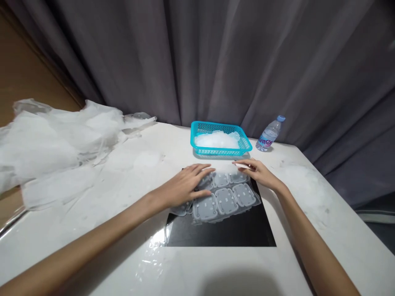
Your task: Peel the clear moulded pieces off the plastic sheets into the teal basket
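Observation:
A translucent plastic sheet with several rounded-square moulded shapes (226, 201) lies on a black mat (222, 234). My left hand (188, 185) rests on the sheet's left part with its fingers spread, holding nothing. At the sheet's far right corner, my right hand (261, 172) is closed in a pinch on a thin white stick-like tool (243, 165); its exact kind does not show. Whitish film or pieces (224, 166) lie between the two hands at the far edge of the mat. My left fingers hide part of the moulded shapes.
Behind the mat stands a turquoise plastic basket (222, 151) holding white translucent pieces (217, 140). A water bottle (269, 135) is upright to its right. A large heap of white plastic film (58, 139) covers the table's left side. A grey curtain (203, 61) hangs behind the white table (173, 271).

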Demonstrator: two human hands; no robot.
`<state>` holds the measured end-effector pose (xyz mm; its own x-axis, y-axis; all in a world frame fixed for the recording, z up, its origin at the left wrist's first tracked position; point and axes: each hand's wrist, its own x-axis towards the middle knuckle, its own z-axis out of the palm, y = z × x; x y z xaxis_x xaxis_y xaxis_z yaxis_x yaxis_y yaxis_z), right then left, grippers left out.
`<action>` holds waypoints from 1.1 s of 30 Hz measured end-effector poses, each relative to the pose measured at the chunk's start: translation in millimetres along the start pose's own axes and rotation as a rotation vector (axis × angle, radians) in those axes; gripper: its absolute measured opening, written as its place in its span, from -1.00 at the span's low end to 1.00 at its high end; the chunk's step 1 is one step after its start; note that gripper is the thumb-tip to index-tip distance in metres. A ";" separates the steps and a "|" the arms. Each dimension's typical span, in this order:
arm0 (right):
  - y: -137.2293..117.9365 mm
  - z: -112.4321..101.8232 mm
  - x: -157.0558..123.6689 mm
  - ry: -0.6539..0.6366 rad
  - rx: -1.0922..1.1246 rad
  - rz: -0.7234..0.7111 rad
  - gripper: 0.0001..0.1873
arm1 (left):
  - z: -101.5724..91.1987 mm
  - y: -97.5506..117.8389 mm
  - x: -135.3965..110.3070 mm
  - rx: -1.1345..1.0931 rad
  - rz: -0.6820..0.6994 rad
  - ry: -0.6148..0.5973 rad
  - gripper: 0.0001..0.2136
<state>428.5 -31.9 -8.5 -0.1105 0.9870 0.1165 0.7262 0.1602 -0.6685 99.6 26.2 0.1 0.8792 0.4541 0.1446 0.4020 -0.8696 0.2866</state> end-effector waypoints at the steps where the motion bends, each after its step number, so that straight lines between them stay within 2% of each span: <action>1: 1.5 -0.7 -3.2 0.027 -0.009 0.018 -0.52 | 3.4 -0.1 5.7 0.011 0.022 -0.047 -0.39; 4: 2.2 0.6 -26.0 0.217 -0.083 0.111 -0.45 | 9.1 -0.3 10.5 0.092 0.012 -0.058 -0.36; 6: -7.7 9.0 -48.6 0.377 -0.157 0.180 -0.54 | 9.9 2.3 4.1 0.121 -0.031 -0.018 -0.36; 7: -16.9 16.2 -60.1 0.357 -0.171 0.168 -0.60 | 9.9 4.7 -0.8 0.123 -0.061 -0.003 -0.38; 9: -41.6 35.8 -79.6 0.183 -0.179 0.087 -0.69 | 10.4 10.9 -11.7 0.123 -0.137 0.002 -0.40; 10: -55.3 47.2 -86.7 0.136 -0.193 0.040 -0.72 | 11.2 14.4 -16.9 0.121 -0.175 -0.003 -0.41; 12: -80.0 70.1 -94.7 0.055 -0.235 -0.093 -0.65 | 14.0 21.4 -26.2 0.098 -0.242 -0.007 -0.42; 13: -89.2 80.2 -96.1 0.041 -0.275 -0.162 -0.61 | 15.6 24.8 -30.2 0.077 -0.268 -0.001 -0.42; 15: -99.7 95.0 -95.7 0.025 -0.387 -0.268 -0.72 | 17.9 30.6 -37.5 0.042 -0.310 0.020 -0.42; 17: -100.7 100.3 -93.8 0.039 -0.481 -0.346 -0.86 | 17.1 34.2 -44.6 0.027 -0.354 0.000 -0.38; 20: -92.7 91.1 -92.1 0.008 -0.538 -0.450 -0.81 | 9.3 32.1 -55.7 -0.039 -0.392 -0.089 -0.33; 22: -85.6 78.7 -92.7 -0.031 -0.537 -0.472 -0.78 | 1.7 27.0 -61.7 -0.134 -0.312 -0.127 -0.45; 24: -79.0 67.5 -95.3 -0.044 -0.494 -0.423 -0.76 | -5.7 23.4 -62.5 -0.206 -0.181 -0.155 -0.58; 26: -72.9 61.8 -99.8 0.002 -0.432 -0.273 -0.77 | -11.3 23.9 -55.5 -0.199 -0.138 -0.170 -0.63; 28: -66.9 62.1 -104.4 0.090 -0.403 -0.050 -0.71 | -13.8 27.0 -42.3 -0.131 -0.165 -0.129 -0.61; 30: -60.7 66.3 -106.6 0.190 -0.413 0.134 -0.66 | -12.2 28.2 -28.6 -0.129 -0.049 -0.121 -0.57; 33: -52.2 74.5 -102.8 0.321 -0.448 0.198 -0.65 | -3.0 22.9 -19.6 -0.209 0.132 -0.188 -0.39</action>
<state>351.5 -141.0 -40.2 0.2164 0.9340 0.2843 0.9359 -0.1156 -0.3327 90.8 -2.0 6.7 0.9602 0.2786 0.0214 0.2366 -0.8513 0.4683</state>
